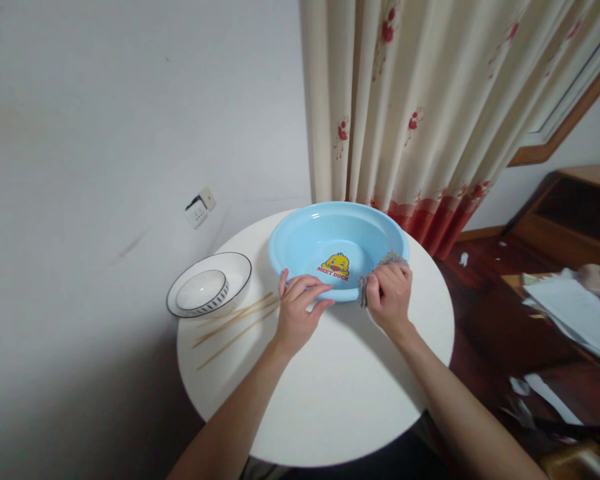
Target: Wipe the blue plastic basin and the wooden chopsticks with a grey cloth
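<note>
A light blue plastic basin stands on the round white table, with a yellow duck and red lettering printed on its inner bottom. My left hand grips the near-left part of its rim, thumb outside and some fingers over the edge. At the near-right rim, my right hand is closed around a grey cloth and presses it against the basin; part of the cloth shows beyond the knuckles. Left of my left hand lie several thin wooden chopsticks, their far ends close to the basin.
At the table's left edge, a small white bowl with a striped side sits inside a larger dark-rimmed white bowl. A wall with a socket is on the left. A patterned curtain hangs behind; papers lie at right.
</note>
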Motion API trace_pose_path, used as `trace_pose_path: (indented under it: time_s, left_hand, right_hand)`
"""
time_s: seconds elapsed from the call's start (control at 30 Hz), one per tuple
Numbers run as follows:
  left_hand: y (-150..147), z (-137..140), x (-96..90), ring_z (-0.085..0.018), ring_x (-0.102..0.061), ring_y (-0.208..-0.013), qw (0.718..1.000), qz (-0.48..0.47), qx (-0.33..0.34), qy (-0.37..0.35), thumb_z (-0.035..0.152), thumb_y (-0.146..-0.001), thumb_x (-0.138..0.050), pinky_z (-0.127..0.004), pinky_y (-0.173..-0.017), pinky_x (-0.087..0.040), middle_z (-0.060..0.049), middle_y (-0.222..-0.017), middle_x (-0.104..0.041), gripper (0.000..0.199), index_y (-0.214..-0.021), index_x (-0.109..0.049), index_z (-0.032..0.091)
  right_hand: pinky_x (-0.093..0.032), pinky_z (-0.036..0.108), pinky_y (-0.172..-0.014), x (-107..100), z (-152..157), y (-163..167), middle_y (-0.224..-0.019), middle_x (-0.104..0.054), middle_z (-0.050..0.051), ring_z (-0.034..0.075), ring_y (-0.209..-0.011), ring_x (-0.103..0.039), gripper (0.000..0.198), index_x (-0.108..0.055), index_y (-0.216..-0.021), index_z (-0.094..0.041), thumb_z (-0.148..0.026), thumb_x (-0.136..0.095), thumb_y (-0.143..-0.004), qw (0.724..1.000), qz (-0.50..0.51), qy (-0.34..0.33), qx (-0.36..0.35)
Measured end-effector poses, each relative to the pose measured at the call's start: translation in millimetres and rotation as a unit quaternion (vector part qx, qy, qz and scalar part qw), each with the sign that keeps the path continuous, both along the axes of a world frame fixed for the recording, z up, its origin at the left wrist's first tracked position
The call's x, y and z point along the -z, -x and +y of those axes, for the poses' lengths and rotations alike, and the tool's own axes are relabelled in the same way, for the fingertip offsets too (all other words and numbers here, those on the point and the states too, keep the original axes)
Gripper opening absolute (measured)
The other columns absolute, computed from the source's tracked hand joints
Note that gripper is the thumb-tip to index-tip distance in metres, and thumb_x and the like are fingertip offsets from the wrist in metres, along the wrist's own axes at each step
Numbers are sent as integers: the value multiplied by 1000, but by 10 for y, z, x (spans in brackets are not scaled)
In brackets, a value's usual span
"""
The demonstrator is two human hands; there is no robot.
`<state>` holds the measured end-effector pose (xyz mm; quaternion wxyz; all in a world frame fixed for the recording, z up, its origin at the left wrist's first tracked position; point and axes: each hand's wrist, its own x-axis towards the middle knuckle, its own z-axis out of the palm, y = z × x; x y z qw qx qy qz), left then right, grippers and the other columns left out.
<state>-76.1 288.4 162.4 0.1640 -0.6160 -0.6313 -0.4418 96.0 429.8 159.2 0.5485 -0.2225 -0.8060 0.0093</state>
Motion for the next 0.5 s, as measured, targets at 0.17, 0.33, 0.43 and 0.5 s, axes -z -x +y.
trace_pose_path:
  time_s: [0.17,0.33,0.43,0.5]
  left_hand:
    - [-86,-11,-10,-22,-66,-119,999,32,-25,-4,24,-97,-68,-57,-129,-17,-5,-116,-76,18,-112,-76,28]
    - [-231,-3,-23,-22,-60,-132,997,62,-16,35,15,-101,-57,-58,-130,-13,-5,-132,-73,34,-127,-72,32]
    - [-260,5,-15,-22,-60,-133,997,64,-9,40,18,-101,-59,-59,-131,-10,-4,-133,-74,32,-128,-71,32]
    - [-255,9,-7,-22,-61,-132,997,61,-13,39,19,-101,-60,-59,-131,-9,-4,-132,-74,31,-128,-71,32]
  right_hand:
    - [-37,41,-87,-10,-49,41,-67,-57,0,20,-74,-52,30,-49,-69,-24,-20,-47,-99,1000,-9,-1,25]
    - [-35,41,-86,-13,-125,87,-66,-57,0,20,-74,-51,31,-48,-68,-24,-20,-49,-99,998,-26,-4,57]
    - [-35,41,-87,-11,-131,92,-66,-58,0,21,-75,-51,30,-49,-68,-24,-19,-50,-98,998,-18,-10,53]
    - [-36,41,-88,-12,-128,88,-66,-59,0,21,-75,-52,30,-49,-68,-24,-19,-50,-97,999,-15,-10,45]
